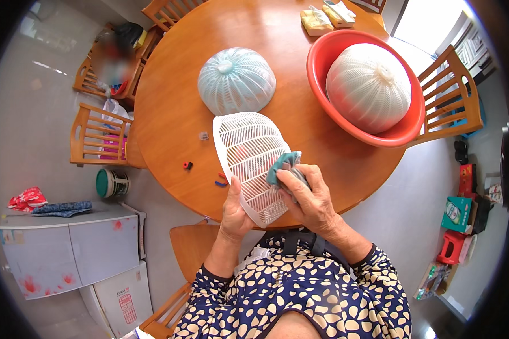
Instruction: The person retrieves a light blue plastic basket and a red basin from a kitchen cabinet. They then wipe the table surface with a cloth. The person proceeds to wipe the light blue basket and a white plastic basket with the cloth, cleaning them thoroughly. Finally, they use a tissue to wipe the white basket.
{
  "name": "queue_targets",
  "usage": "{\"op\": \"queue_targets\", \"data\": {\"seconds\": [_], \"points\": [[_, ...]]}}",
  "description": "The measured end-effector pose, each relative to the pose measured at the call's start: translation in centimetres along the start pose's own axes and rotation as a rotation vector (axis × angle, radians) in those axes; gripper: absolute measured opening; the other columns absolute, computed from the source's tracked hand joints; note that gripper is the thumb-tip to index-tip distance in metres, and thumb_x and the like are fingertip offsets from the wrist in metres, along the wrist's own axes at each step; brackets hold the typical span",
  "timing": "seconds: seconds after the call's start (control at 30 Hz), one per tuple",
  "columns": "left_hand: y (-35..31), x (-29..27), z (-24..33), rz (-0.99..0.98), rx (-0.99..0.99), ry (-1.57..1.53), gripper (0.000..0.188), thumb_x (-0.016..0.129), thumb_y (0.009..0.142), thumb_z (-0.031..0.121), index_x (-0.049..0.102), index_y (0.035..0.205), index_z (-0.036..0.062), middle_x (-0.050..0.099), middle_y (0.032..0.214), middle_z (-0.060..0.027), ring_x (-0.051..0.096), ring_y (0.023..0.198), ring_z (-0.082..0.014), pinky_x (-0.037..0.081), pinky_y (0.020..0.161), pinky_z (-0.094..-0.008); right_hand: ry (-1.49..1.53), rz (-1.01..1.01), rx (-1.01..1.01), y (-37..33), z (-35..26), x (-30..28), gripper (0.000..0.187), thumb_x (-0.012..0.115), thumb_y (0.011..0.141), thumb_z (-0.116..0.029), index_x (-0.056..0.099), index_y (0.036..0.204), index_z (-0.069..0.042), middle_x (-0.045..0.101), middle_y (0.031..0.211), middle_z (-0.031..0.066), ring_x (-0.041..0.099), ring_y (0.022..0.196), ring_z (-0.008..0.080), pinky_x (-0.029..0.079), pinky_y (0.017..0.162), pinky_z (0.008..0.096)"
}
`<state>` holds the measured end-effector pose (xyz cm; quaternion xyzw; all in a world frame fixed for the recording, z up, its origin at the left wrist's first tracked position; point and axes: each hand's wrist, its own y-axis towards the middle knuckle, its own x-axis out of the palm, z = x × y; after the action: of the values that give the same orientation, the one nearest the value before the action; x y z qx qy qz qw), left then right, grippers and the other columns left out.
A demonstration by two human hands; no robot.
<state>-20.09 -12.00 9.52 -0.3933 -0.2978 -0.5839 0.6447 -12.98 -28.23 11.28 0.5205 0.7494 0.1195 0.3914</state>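
Observation:
A white slatted plastic basket (251, 150) is held tilted over the near edge of the round wooden table (167, 107). My left hand (235, 210) grips its rim at the near left, thumb along the edge. My right hand (313, 196) is closed around a folded green and grey cloth (284, 165), pressed to the basket's right side. Beyond the basket, a pale blue domed mesh food cover (236, 82) rests on the table. A white domed mesh cover (363, 85) sits inside a large red basin (318, 68) at the right.
Small bits lie left of the basket: a red and black piece (188, 166) and a clear one (203, 136). Tissue packs (316, 21) are at the far edge. Wooden chairs (449, 101) surround the table. A refrigerator (103, 243) and a bucket (114, 183) stand at the left.

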Motion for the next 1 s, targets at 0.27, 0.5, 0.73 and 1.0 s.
{"op": "queue_targets", "data": {"seconds": [0.27, 0.5, 0.73, 1.0], "points": [[-0.8, -0.4, 0.3, -0.002, 0.002, -0.1, 0.05, 0.043, 0.097, 0.028, 0.032, 0.139, 0.0017, 0.048, 0.132, -0.0168, 0.05, 0.121, -0.0299, 0.044, 0.101, -0.0465, 0.156, 0.13, 0.358, -1.1, 2.9, -1.3, 0.022, 0.065, 0.075, 0.004, 0.062, 0.096, -0.003, 0.057, 0.092, 0.0137, 0.059, 0.082, 0.0273, 0.05, 0.068, 0.035], [-1.1, -1.3, 0.3, 0.039, 0.007, -0.139, 0.048, 0.045, 0.09, 0.009, 0.035, 0.136, -0.0009, 0.051, 0.129, -0.0196, 0.054, 0.117, -0.0326, 0.045, 0.1, -0.0476, 0.062, 0.018, 0.165, -1.9, 2.4, -0.3, 0.024, 0.066, 0.073, 0.005, 0.06, 0.095, -0.002, 0.058, 0.096, 0.016, 0.059, 0.087, 0.0318, 0.05, 0.074, 0.0378], [-0.9, -3.6, 0.0, -0.028, -0.038, -0.395, 0.049, 0.046, 0.09, 0.02, 0.042, 0.132, -0.0046, 0.051, 0.129, -0.0241, 0.053, 0.116, -0.0363, 0.042, 0.1, -0.0543, 0.104, 0.301, 0.206, 0.4, 2.5, -3.9, 0.021, 0.062, 0.076, 0.009, 0.061, 0.094, -0.001, 0.058, 0.095, 0.0127, 0.059, 0.08, 0.0207, 0.049, 0.068, 0.0308], [0.8, -7.8, -2.9, 0.053, -0.134, -0.419, 0.045, 0.045, 0.094, 0.018, 0.04, 0.133, -0.0027, 0.051, 0.13, -0.0205, 0.051, 0.12, -0.0318, 0.04, 0.103, -0.0508, -0.137, -0.078, -0.112, 1.2, 2.0, -1.9, 0.025, 0.066, 0.07, -0.004, 0.063, 0.094, -0.008, 0.058, 0.093, 0.0093, 0.057, 0.082, 0.027, 0.047, 0.072, 0.038]]}}
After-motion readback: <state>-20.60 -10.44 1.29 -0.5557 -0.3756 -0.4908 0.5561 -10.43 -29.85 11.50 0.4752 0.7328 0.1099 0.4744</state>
